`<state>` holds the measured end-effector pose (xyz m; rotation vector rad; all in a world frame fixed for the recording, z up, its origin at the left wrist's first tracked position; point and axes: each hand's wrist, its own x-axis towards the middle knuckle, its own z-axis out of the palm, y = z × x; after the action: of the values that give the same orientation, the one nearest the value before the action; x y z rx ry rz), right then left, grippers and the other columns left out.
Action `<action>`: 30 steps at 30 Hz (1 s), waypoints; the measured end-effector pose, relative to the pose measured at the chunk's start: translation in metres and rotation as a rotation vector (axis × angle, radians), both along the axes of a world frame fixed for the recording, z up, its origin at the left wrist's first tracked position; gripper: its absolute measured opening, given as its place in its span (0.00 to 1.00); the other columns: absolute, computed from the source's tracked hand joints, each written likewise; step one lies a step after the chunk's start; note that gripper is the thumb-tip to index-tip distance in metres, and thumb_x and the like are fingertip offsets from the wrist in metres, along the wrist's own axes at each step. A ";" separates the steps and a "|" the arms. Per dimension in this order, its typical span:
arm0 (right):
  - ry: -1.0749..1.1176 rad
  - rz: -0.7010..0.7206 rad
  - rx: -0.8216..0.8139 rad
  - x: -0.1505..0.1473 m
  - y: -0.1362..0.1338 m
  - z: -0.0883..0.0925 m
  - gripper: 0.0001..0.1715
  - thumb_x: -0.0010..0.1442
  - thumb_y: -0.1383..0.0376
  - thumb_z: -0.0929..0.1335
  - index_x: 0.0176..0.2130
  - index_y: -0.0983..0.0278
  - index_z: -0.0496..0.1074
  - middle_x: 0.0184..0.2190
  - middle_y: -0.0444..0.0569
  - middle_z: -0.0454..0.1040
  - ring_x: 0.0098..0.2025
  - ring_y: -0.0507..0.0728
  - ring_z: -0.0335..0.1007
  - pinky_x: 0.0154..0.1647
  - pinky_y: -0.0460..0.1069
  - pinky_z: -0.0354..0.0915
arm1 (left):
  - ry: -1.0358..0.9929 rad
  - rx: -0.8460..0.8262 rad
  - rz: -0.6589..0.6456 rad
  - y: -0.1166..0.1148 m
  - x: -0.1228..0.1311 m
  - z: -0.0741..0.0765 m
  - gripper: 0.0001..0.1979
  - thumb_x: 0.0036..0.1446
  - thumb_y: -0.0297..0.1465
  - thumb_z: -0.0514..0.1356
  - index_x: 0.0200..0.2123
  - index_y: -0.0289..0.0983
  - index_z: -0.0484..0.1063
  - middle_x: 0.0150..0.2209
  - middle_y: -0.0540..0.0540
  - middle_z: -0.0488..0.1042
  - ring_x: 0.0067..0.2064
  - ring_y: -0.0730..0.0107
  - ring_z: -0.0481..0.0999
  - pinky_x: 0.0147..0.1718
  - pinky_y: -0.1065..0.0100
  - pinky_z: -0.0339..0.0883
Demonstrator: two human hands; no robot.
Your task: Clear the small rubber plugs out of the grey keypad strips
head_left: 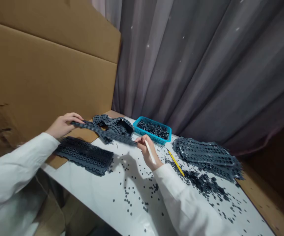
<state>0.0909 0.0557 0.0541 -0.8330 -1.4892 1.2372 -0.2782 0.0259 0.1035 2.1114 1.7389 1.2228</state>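
1. Left hand (63,126): fingers pinch one end of a dark grey perforated rubber sheet (112,130).
2. Right hand (147,153): fingers pressed around a white stick (150,152); fingertip touching the sheet's other end.
3. Sheet held just above the white bench (90,193), partly over a cardboard pad (55,161), beside a second sheet (84,155).
4. Blue plastic basket (144,134) of dark rubber discs (153,129) just beyond. Loose discs (132,186) scattered; yellow pencil (175,163) and stacked sheets (206,157) to the right.

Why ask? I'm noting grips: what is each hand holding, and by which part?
The left hand grips one end of a dark rubber sheet; the right hand pinches its other end and holds a white stick by its middle.
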 end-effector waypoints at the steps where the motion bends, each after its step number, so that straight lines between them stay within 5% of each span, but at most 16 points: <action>1: -0.020 0.013 -0.005 -0.010 0.004 -0.006 0.19 0.44 0.66 0.67 0.28 0.59 0.49 0.30 0.44 0.72 0.34 0.55 0.68 0.37 0.49 0.64 | 0.048 0.015 0.015 -0.001 -0.010 -0.003 0.15 0.52 0.42 0.56 0.31 0.38 0.75 0.41 0.53 0.74 0.47 0.68 0.67 0.54 0.62 0.57; 6: -0.209 0.016 -0.060 -0.028 0.017 -0.039 0.14 0.42 0.69 0.66 0.24 0.60 0.53 0.29 0.48 0.76 0.30 0.58 0.71 0.29 0.50 0.65 | 0.309 -0.040 0.001 -0.016 -0.042 -0.034 0.13 0.49 0.37 0.53 0.27 0.44 0.78 0.40 0.53 0.78 0.45 0.63 0.70 0.49 0.59 0.60; 10: -0.343 -0.219 -0.039 -0.028 0.047 -0.046 0.15 0.41 0.72 0.70 0.24 0.61 0.58 0.36 0.49 0.76 0.43 0.62 0.70 0.41 0.53 0.65 | 0.439 -0.037 0.014 -0.019 -0.042 -0.044 0.15 0.50 0.31 0.50 0.31 0.44 0.78 0.45 0.50 0.77 0.50 0.58 0.68 0.50 0.54 0.59; 14: -0.447 -0.501 -0.112 -0.048 0.079 -0.045 0.13 0.50 0.64 0.72 0.33 0.63 0.65 0.41 0.53 0.74 0.46 0.62 0.69 0.46 0.57 0.65 | 0.493 -0.004 -0.024 -0.009 -0.004 -0.039 0.13 0.54 0.31 0.51 0.35 0.43 0.76 0.48 0.46 0.74 0.53 0.56 0.66 0.53 0.53 0.58; 18: -0.512 -0.607 -0.158 -0.070 0.095 -0.040 0.15 0.64 0.60 0.66 0.49 0.64 0.68 0.49 0.52 0.70 0.46 0.56 0.70 0.47 0.56 0.69 | 0.514 0.007 -0.170 -0.009 0.055 -0.037 0.11 0.56 0.35 0.54 0.36 0.44 0.76 0.49 0.47 0.73 0.53 0.59 0.67 0.54 0.58 0.58; 21: -0.517 -0.662 -0.083 -0.065 0.103 -0.019 0.12 0.64 0.62 0.65 0.46 0.65 0.68 0.45 0.51 0.72 0.43 0.55 0.70 0.46 0.55 0.68 | 0.330 -0.060 -0.291 -0.014 0.091 -0.038 0.09 0.55 0.35 0.56 0.35 0.43 0.76 0.51 0.45 0.72 0.54 0.56 0.66 0.55 0.56 0.57; 25: -0.480 -0.710 0.114 -0.036 0.111 0.032 0.06 0.55 0.71 0.63 0.35 0.62 0.63 0.36 0.50 0.74 0.37 0.56 0.67 0.41 0.51 0.62 | -0.401 -0.352 -0.412 -0.003 0.123 -0.039 0.13 0.46 0.39 0.66 0.36 0.42 0.77 0.47 0.44 0.73 0.55 0.54 0.64 0.60 0.56 0.51; 30: -0.418 -0.648 0.364 0.004 0.098 0.092 0.09 0.49 0.69 0.62 0.31 0.59 0.54 0.32 0.45 0.72 0.34 0.54 0.67 0.39 0.47 0.60 | -0.854 -0.651 -0.396 0.044 0.169 -0.033 0.27 0.47 0.52 0.62 0.41 0.35 0.72 0.45 0.35 0.75 0.49 0.53 0.73 0.48 0.57 0.67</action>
<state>0.0947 0.1542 0.1459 -1.2377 -1.5207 0.3106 -0.1093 0.0704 0.0707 1.1939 1.0500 1.0122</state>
